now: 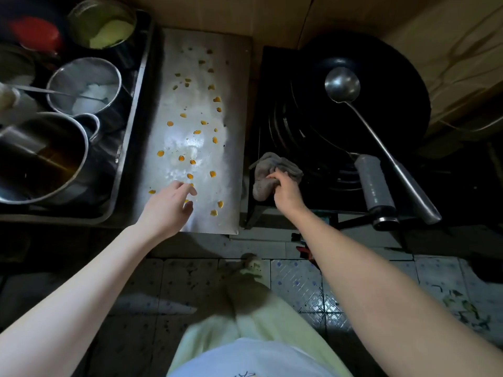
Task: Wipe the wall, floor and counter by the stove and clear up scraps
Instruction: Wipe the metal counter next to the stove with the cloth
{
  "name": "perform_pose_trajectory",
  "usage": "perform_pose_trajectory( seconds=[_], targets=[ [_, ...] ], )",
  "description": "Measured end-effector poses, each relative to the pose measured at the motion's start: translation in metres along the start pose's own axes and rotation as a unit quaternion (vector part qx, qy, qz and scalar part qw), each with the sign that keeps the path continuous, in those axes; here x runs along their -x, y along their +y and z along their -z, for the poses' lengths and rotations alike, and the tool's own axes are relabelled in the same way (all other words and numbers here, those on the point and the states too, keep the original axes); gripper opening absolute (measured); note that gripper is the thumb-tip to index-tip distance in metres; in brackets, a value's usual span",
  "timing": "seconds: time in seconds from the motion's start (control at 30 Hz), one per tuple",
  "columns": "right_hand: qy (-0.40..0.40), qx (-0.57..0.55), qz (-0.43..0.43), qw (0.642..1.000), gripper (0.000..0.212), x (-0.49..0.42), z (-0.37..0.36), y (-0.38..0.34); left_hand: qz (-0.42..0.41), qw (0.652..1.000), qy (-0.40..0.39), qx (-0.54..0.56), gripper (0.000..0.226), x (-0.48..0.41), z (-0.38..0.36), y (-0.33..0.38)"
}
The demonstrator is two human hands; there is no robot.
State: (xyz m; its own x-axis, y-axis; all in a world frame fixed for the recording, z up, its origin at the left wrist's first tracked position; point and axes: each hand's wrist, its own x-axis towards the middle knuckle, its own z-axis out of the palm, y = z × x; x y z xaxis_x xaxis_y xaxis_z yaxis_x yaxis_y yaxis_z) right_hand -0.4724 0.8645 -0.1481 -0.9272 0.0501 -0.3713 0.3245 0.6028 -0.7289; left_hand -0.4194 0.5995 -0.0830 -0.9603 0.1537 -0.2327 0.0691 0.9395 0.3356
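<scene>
Here, the right hand point(285, 193) grips a crumpled grey cloth point(268, 170) on the front left corner of the stove point(268, 110). Just left of the stove, the left hand point(168, 205), fingers loosely spread and holding nothing, reaches over the steel worktop point(236, 63) strewn with yellow scraps point(190, 176).

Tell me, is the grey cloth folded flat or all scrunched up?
Scrunched up: the grey cloth bunches in lumps under the right hand.
</scene>
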Motion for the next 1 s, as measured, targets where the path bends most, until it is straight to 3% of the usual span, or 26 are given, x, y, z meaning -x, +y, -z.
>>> perform_pose_trajectory(
  seconds=[0.23, 0.47, 0.63, 0.77, 1.0],
  targets=[
    [0.046, 0.073, -0.019, 0.996, 0.047, 0.048, 0.031, 0.054, 0.01, 0.999, -0.048, 0.005, 0.026, -0.022, -0.008, 0.018],
    [0.067, 0.071, -0.027, 0.995, 0.043, 0.036, 0.021, 0.033, 0.018, 1.0, -0.022, 0.011, 0.025, -0.017, -0.002, 0.01],
    [0.024, 0.1, -0.015, 0.995, 0.055, 0.006, 0.003, 0.01, 0.036, 0.999, 0.001, 0.013, 0.024, -0.002, 0.003, -0.001],
    [-0.002, 0.171, 0.048, 0.984, 0.046, -0.013, 0.001, 0.002, 0.05, 0.999, 0.007, 0.007, 0.023, 0.005, 0.004, -0.007],
    [-0.041, 0.192, 0.058, 0.979, 0.049, 0.005, 0.006, 0.013, 0.07, 0.998, 0.005, 0.004, 0.021, 0.008, -0.005, -0.013]
  ],
)
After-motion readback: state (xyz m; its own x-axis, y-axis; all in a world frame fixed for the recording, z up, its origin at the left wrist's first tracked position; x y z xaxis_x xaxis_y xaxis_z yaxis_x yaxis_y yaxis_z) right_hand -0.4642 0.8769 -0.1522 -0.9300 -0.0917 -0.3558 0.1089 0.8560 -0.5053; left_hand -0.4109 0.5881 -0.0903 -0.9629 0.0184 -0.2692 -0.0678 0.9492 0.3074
